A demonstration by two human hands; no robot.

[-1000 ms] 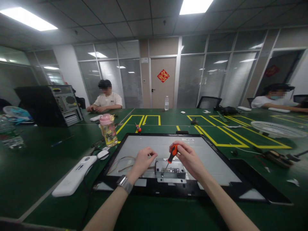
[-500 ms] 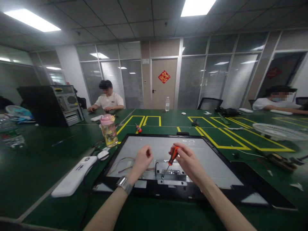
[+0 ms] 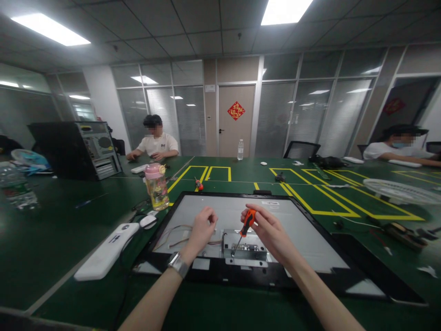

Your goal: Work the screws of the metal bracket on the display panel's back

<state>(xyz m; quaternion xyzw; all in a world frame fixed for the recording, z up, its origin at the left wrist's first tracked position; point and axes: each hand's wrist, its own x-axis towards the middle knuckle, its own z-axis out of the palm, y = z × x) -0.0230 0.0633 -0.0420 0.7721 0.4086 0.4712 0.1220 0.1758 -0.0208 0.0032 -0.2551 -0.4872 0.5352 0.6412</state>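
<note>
My right hand (image 3: 270,230) grips an orange-and-black screwdriver (image 3: 248,223) by its handle. The screwdriver leans, and its shaft runs down to the lower left part of a metal bracket (image 3: 246,262). That bracket sits at the near edge of a flat screen panel (image 3: 292,225), grey-backed with a black frame, lying on the table. Over the panel's left half is my left hand (image 3: 204,226), its fingers curled in a pinch. Whatever they hold, if anything, is too small to make out. Thin wires (image 3: 181,228) run across the panel beneath that hand.
Left of the panel are a white power bank-like case (image 3: 106,253) with a black cable and a pink-lidded bottle (image 3: 157,188). A dark flat panel (image 3: 375,266) lies at the right. Yellow tape marks the green table (image 3: 241,303). Two people sit farther off.
The view has shifted slightly. My left hand's fingers have moved a little, still curled. My right hand keeps the screwdriver at the bracket, nearly unchanged.
</note>
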